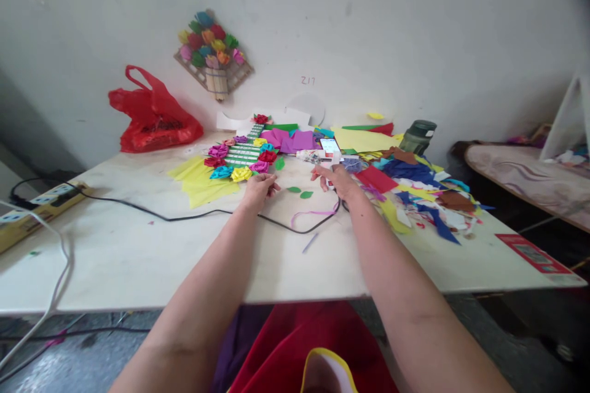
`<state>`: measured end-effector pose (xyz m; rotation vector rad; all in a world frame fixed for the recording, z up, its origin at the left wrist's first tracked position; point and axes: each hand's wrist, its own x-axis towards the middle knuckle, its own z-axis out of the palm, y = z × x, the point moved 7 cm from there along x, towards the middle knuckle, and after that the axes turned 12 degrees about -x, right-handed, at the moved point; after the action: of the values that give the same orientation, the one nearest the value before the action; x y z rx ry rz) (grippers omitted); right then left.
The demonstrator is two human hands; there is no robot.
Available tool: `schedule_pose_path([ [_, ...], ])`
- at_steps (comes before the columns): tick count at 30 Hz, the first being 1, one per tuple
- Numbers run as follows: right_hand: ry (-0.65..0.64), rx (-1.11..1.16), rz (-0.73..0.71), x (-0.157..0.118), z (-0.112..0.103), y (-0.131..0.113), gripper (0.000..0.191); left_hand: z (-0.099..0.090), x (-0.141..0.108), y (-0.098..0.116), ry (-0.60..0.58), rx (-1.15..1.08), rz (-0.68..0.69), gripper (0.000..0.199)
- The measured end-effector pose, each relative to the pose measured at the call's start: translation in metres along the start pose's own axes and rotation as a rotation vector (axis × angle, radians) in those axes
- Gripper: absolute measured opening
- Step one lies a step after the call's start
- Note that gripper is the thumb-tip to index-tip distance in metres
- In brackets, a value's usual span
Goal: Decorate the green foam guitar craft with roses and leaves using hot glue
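My left hand (262, 189) is closed in a pinch beside the paper-flower piece; whatever is between its fingertips is too small to make out. My right hand (337, 180) is closed around a white hot glue gun (336, 161), mostly hidden by the fingers, with a black cord (295, 230) trailing from it. Left of centre lies a guitar-shaped piece (243, 155) with green and white strips, edged by crepe-paper roses in several colours. Green paper leaves (306, 194) rest on the table between my hands, and another leaf (279, 163) lies by the roses.
Coloured paper scraps (415, 178) heap up at the right, near a dark green bottle (417, 136). A phone (329, 146) lies behind my right hand. Yellow crepe paper (203, 187), a red plastic bag (157, 113) and a power strip (46, 209) are at the left.
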<state>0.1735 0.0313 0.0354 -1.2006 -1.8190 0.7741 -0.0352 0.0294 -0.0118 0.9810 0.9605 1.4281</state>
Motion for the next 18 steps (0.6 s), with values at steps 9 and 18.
schedule_pose_path([
  [9, -0.129, -0.047, 0.023, 0.001, 0.016, 0.004, 0.04, 0.003, -0.001, 0.001, -0.024, -0.025, -0.003, 0.013],
  [18, -0.107, -0.075, 0.019, 0.004, 0.017, 0.008, 0.04, 0.006, -0.002, 0.002, -0.074, -0.022, 0.014, 0.014],
])
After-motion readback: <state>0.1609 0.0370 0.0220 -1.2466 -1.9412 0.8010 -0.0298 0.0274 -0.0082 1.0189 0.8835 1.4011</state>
